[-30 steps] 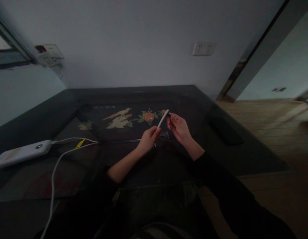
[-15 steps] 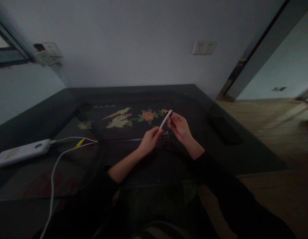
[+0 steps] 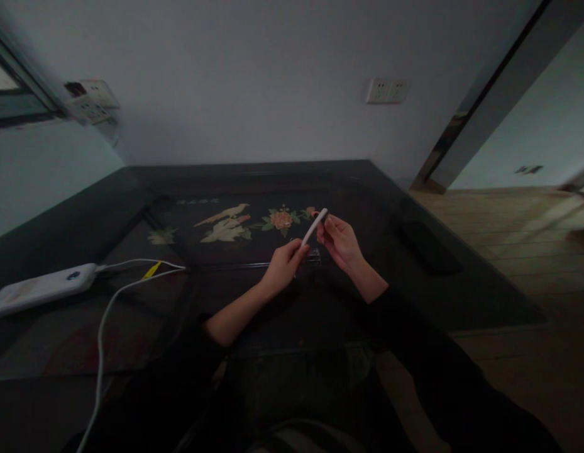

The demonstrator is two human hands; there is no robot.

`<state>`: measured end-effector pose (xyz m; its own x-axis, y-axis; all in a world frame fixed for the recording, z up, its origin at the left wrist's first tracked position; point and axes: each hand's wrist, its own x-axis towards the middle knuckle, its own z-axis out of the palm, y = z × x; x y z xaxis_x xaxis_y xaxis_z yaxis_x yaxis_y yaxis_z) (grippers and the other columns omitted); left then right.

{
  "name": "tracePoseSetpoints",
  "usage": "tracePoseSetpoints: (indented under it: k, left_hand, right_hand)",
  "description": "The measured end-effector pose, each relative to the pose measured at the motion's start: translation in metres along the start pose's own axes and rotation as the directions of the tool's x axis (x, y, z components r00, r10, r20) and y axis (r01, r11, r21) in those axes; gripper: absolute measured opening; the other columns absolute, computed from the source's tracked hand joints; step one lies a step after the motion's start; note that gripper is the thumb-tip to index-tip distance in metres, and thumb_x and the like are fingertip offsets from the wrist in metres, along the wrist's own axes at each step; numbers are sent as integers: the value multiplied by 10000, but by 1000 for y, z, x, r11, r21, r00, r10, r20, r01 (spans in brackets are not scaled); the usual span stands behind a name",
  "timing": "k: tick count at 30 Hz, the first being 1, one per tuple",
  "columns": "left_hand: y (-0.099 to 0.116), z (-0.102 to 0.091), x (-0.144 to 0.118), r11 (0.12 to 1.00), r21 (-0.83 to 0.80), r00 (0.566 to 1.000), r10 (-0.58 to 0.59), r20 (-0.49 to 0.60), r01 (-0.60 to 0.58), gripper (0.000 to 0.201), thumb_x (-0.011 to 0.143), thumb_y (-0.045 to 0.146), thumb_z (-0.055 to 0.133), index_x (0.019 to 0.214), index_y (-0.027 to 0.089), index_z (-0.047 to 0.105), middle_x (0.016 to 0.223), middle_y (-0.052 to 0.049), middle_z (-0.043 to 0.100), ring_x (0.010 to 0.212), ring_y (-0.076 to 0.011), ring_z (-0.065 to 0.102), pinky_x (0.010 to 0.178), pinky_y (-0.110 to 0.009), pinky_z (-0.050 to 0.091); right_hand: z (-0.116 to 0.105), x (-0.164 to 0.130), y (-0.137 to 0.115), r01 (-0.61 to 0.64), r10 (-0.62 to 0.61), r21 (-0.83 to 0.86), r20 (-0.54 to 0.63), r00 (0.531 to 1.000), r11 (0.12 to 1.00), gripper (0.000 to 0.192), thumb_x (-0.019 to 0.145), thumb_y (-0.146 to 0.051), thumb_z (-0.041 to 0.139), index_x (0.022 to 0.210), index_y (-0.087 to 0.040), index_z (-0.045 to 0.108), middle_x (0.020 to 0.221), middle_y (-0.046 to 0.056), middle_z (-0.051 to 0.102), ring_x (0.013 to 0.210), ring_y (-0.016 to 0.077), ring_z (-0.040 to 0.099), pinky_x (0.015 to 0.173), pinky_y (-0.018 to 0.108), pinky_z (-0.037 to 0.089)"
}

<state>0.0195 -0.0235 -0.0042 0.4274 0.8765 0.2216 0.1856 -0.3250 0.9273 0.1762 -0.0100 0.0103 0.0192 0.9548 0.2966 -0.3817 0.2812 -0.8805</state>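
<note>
Over the middle of a dark glass-topped table [image 3: 131,296], my left hand [image 3: 283,267] grips the lower end of a thin white stick-shaped object [image 3: 314,227], which tilts up to the right. My right hand [image 3: 341,242] pinches its upper end, fingers curled close around the tip. What the tip carries is too dim to make out. A small clear object [image 3: 313,254] lies on the table just below both hands.
A white power bank [image 3: 39,290] lies at the table's left with white cables [image 3: 103,321] running toward me. A flower-and-bird inlay [image 3: 235,225] decorates the tabletop. A dark flat object [image 3: 428,248] sits at the right. Wall sockets [image 3: 386,90] are behind; wooden floor lies right.
Both hands have stayed almost in place. The white stick's upper end has shifted slightly right and my right fingers have closed nearer its tip.
</note>
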Motion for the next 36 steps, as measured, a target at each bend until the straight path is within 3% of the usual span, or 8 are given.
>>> tracePoseSetpoints:
  k: [10, 24, 36]
  left_hand:
    - [-9, -6, 9, 999, 53, 996, -8, -93, 13, 302, 871, 405, 441, 682, 170, 438, 555, 51, 373, 512, -78, 355, 489, -202, 259]
    - [-1, 0, 2, 1000, -7, 998, 11, 57, -11, 287, 876, 414, 427, 732, 169, 466, 592, 46, 401, 539, -82, 364, 502, -198, 282]
    - [-6, -7, 9, 998, 60, 996, -7, -88, 12, 295, 867, 399, 438, 687, 168, 461, 568, 48, 381, 534, -85, 349, 498, -204, 261]
  right_hand:
    - [2, 0, 0, -13, 13, 56, 0, 1000, 998, 388, 652, -487, 743, 879, -184, 660, 583, -48, 486, 495, 70, 409, 467, 234, 310]
    - [-1, 0, -1, 12, -12, -1, -23, 1000, 1000, 383, 693, -489, 709, 931, -189, 694, 600, -43, 453, 511, 74, 390, 476, 239, 332]
    - [1, 0, -1, -23, 24, 53, -26, 999, 998, 416, 626, -498, 758, 873, -177, 661, 557, -53, 476, 490, 73, 394, 460, 231, 327]
